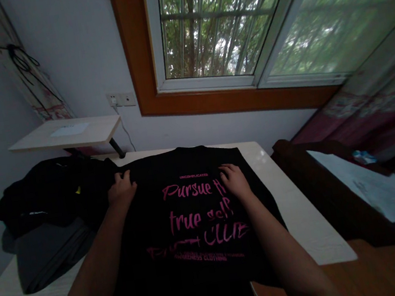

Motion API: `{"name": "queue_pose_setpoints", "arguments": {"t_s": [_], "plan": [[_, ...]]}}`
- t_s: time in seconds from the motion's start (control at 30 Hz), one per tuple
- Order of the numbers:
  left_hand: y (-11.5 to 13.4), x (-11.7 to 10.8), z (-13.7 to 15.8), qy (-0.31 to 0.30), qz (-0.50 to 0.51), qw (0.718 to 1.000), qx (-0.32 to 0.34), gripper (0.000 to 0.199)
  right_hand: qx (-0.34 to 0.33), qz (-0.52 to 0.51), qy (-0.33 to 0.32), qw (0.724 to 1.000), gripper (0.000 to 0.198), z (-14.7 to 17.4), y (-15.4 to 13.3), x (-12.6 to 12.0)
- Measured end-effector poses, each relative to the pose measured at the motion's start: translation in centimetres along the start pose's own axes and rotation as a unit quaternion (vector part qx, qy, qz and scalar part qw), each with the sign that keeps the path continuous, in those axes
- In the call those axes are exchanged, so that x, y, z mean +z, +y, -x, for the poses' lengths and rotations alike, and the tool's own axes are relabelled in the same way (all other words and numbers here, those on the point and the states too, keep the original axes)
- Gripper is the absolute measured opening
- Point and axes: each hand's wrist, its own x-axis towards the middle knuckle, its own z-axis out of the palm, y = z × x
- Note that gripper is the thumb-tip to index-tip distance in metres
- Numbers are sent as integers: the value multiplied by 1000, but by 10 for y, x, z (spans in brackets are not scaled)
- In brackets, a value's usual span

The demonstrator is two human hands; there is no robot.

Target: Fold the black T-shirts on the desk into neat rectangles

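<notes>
A black T-shirt [149,175] with pink lettering on it lies spread over the light wooden table, its lower part hanging past the front edge toward me. On the shirt's left shoulder area rests my left hand [122,190], thumb and fingers apart. My right hand [236,182] lies on the right side of the print, fingers stretched out over the cloth and covering the ends of some words. Neither hand appears to grip the fabric. Beside my left forearm sits a pile of dark clothes [48,190], with a folded grey garment [55,253] at its front.
A small raised shelf [94,129] with a paper on it stands at the table's back left. Behind the table [305,221] are a wall socket [121,99] with a cord and a window [220,26]. A dark brown piece of furniture [338,196] stands at the right.
</notes>
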Motion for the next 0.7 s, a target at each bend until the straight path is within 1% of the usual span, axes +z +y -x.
{"name": "queue_pose_setpoints", "arguments": {"t_s": [0.07, 0.17, 0.23, 0.3, 0.37, 0.43, 0.5, 0.57, 0.63, 0.7], "plan": [[-1, -2, -4, -18, -17, 999, -20, 57, -2, 0, 1, 1000, 34, 0, -1, -1], [-3, -7, -4, -11, -1, 999, -46, 50, -2, -2, 2, 1000, 34, 0, 0, -1], [-3, -11, 0, 15, 19, 998, -55, 41, 0, -4, 1, 1000, 34, 0, 0, 0], [-4, -13, 5, 62, 33, 997, -30, 33, -1, -5, 0, 1000, 34, 0, 0, 0], [-5, -14, 10, 120, 40, 991, 34, 28, -1, -7, 1, 1000, 34, 0, 0, 0], [-5, -13, 14, 170, 48, 976, 129, 26, -1, -8, 1, 1000, 34, 1, 0, -1], [-4, -12, 20, 188, 60, 954, 226, 27, -1, -8, 1, 1000, 35, 1, -1, -2], [0, -9, 29, 155, 69, 932, 319, 30, -4, -6, -1, 1000, 35, 1, -2, -3], [5, -5, 41, 93, 70, 908, 402, 37, -6, -2, -4, 1000, 35, 1, -3, -4], [9, -1, 55, 36, 66, 884, 461, 46, -5, 3, -5, 1000, 35, 1, -4, -5]]}}
